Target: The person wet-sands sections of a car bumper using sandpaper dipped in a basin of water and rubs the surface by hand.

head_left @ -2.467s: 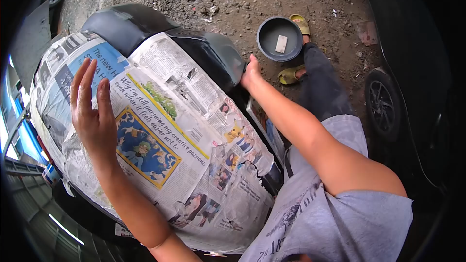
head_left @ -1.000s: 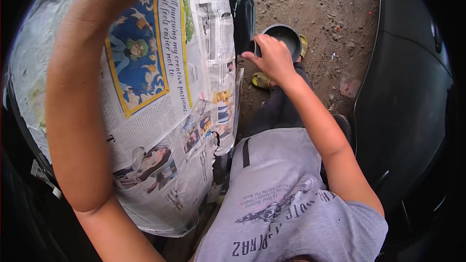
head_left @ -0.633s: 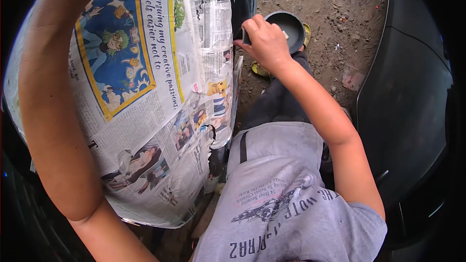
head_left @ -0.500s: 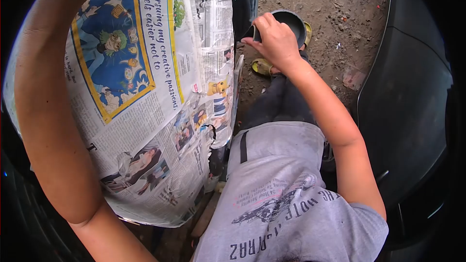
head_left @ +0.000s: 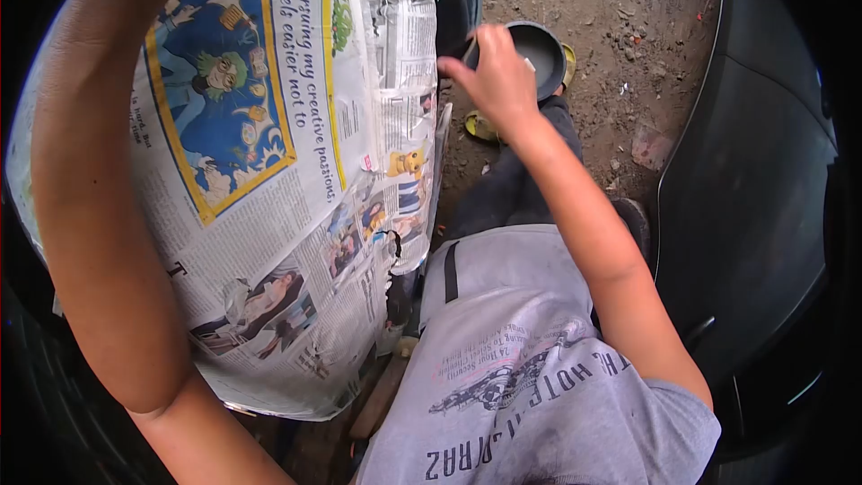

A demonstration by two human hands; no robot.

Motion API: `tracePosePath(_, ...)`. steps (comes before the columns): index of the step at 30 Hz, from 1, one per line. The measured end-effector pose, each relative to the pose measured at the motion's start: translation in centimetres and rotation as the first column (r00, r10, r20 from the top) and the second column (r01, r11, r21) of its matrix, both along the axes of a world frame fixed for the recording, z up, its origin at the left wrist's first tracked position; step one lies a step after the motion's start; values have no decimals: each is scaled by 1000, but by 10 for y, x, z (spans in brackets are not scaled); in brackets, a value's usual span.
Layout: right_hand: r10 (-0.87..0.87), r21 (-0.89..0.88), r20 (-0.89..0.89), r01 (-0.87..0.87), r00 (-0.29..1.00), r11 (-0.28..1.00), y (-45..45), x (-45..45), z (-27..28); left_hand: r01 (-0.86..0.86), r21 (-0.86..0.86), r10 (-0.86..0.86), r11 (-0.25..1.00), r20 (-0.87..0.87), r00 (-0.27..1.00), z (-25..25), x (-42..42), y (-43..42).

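My right hand (head_left: 503, 81) is raised near the edge of a glossy black panel (head_left: 456, 0), thumb stretched left and fingers curled. It pinches a thin, dark sheet (head_left: 470, 48) with a pale edge, mostly hidden by the fingers; its kind is unclear. Just beyond the hand is a round grey bowl (head_left: 546, 52), partly covered by it, with a small pale bit inside. My left forearm (head_left: 94, 189) reaches up over a large newspaper-covered piece (head_left: 269, 233), and the left hand lies outside the top of the picture.
A large dark curved panel (head_left: 754, 180) stands at the right. Brown dirt ground (head_left: 620, 0) with small litter lies ahead. My feet wear yellow slippers (head_left: 481, 126). Torn spots show in the newspaper's right side, and wood (head_left: 382, 395) lies beneath it.
My right hand has shifted slightly left and down, its thumb nearer the newspaper edge. More of the bowl's inside shows. The view has moved a little; my left arm stays reaching upward.
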State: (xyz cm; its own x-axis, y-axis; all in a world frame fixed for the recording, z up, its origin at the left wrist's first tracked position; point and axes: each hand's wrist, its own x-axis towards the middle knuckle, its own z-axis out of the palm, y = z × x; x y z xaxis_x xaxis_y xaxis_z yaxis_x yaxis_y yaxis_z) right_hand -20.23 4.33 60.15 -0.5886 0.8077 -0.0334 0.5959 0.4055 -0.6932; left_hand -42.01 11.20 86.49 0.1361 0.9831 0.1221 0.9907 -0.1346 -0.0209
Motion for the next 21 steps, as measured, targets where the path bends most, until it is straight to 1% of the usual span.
tracePosePath(1, 14, -122, 66, -6, 998, 993, -7, 4, 4, -5, -24, 6, 1000, 45, 999, 3, 1, 0)
tracePosePath(3, 28, -151, 92, -13, 995, 988, -8, 4, 6, -20, -35, 21, 999, 48, 999, 4, 3, -1)
tracePosePath(6, -78, -113, 22, 80, 997, 990, 6, -7, 4, -38, -4, 38, 999, -40, 999, 2, 7, -5)
tracePosePath(9, -131, -158, 31, 134, 991, 978, 1, -6, 4, -29, 7, 29, 1000, -28, 999, 1, 1, -1)
tracePosePath(10, -120, -232, 40, 126, 992, 964, -6, 1, 1, -21, 7, 21, 1000, 3, 1000, -1, -1, 0)
tracePosePath(12, -119, -251, 76, 135, 990, 959, -11, 13, -2, -29, -3, 29, 1000, 12, 1000, -1, 0, 0)
tracePosePath(13, -115, -260, 92, 136, 989, 956, -10, 17, -3, -45, -11, 45, 999, -11, 999, 2, 6, -2)
tracePosePath(14, -107, -192, 44, 113, 993, 975, -6, 16, -8, -57, -19, 57, 998, -23, 998, 2, 8, -3)
tracePosePath(16, -180, -182, 8, 178, 984, 967, 21, 2, -10, -77, -29, 75, 997, -41, 996, 1, 11, -4)
tracePosePath(18, -235, -162, -3, 232, 972, 959, 54, -21, -10, -29, -21, 29, 999, -2, 1000, 3, 9, -4)
tracePosePath(20, -281, -129, 12, 280, 960, 951, 73, -38, -13, 52, -6, -52, 999, 72, 996, 5, 6, -6)
tracePosePath(21, -304, -116, -36, 298, 952, 947, 69, -35, -15, 77, -2, -76, 997, 96, 992, 5, 6, -7)
